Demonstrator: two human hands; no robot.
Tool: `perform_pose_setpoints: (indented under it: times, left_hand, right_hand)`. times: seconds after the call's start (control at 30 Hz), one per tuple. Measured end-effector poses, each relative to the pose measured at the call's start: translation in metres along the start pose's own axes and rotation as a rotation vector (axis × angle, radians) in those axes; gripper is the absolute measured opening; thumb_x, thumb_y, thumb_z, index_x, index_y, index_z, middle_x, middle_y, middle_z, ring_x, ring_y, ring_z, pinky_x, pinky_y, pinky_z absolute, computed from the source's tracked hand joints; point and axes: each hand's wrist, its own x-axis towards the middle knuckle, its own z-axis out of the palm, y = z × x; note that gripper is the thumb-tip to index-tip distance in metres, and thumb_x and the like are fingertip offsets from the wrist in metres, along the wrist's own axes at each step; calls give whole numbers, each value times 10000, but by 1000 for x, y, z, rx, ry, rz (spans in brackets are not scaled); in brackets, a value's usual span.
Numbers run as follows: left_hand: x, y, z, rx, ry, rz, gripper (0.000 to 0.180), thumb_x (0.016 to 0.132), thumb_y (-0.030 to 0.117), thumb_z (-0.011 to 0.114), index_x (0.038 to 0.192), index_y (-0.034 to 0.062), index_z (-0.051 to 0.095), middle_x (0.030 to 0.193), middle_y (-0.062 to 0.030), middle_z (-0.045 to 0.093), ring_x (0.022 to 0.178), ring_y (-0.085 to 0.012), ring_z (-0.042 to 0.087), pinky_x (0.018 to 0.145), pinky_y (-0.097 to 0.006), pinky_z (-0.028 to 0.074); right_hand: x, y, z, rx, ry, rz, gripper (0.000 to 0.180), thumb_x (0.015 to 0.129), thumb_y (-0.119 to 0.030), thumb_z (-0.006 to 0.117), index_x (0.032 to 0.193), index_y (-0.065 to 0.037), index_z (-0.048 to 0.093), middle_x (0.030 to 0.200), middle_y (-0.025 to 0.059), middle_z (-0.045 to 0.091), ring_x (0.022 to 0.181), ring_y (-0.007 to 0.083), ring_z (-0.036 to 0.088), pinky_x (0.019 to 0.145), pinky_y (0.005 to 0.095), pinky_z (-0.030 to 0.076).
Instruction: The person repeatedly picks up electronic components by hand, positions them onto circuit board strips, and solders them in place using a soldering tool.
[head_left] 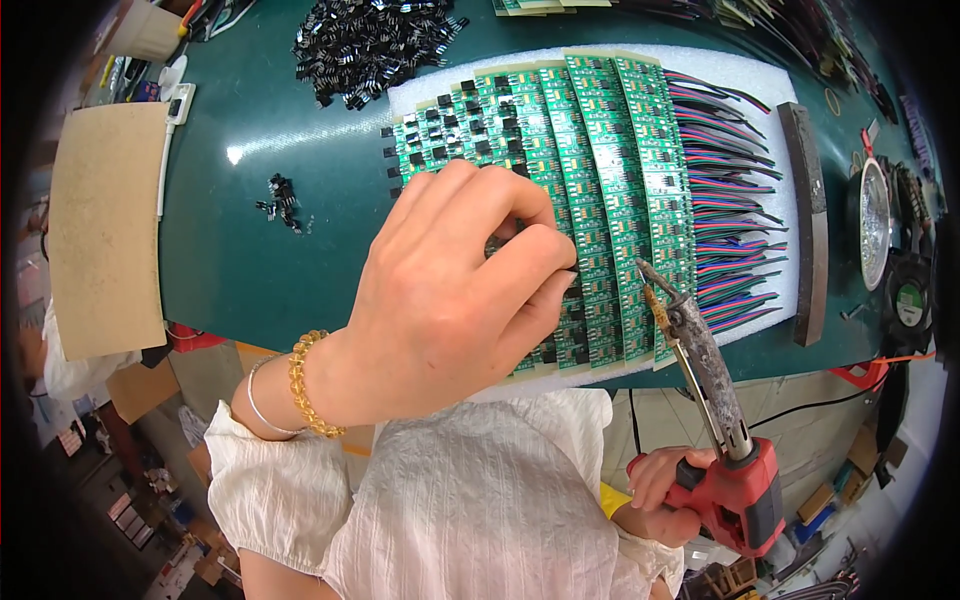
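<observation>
**Hand and Iron over Closely Set Boards**

The left hand [450, 280] spans the centre of the frame, above green boards [600, 120] laid side by side on a white foam pad [750, 75]. Its grip is curled inward, thumb and forefinger near one another; as the knuckles mask the underside, whether it is fully closed or has hold of a small part cannot be told. The right hand [668, 490], lower right, has its grip wrapped firmly round the red handle of the iron [716, 380], whose tip points up and leftward over the boards right of centre. Black parts [370, 45] lie heaped at upper centre on the green worktop [250, 90], with a small cluster [283, 203] at left. Coloured wires [735, 185] fan out from the rightmost board.

Sound practice, as judged here: keep the tip clear of the left fingertips, which are near it; seat each part squarely before heat is applied; touch one joint at a time, briefly, since the contacts are crowded and solder could bridge them; hold the barrel away from the wires, whose insulation would likely melt; and press lightly, for the boards may slide on the foam.
</observation>
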Motion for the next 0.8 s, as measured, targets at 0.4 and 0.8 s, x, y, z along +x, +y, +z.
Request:
perform_pose_setpoints:
  times: [0.4,0.8]
  left_hand:
    - [0,-1,-1,0,0,8,226,641,-22,756,839,37,666,896,-87,607,755,-246,570,658,-339,450]
    - [1,3,4,2,25,10,208,652,-17,764,826,40,664,886,-77,613,759,-235,581,674,-343,462]
  right_hand:
    - [-18,15,-30,-28,-73,12,733,908,-560,632,1292,17,395,522,-2,504,406,143,496,431,279,426]
    - [6,4,10,27,84,-68,697,932,-526,619,1274,32,380,527,23,486,396,153,477,413,289,411]
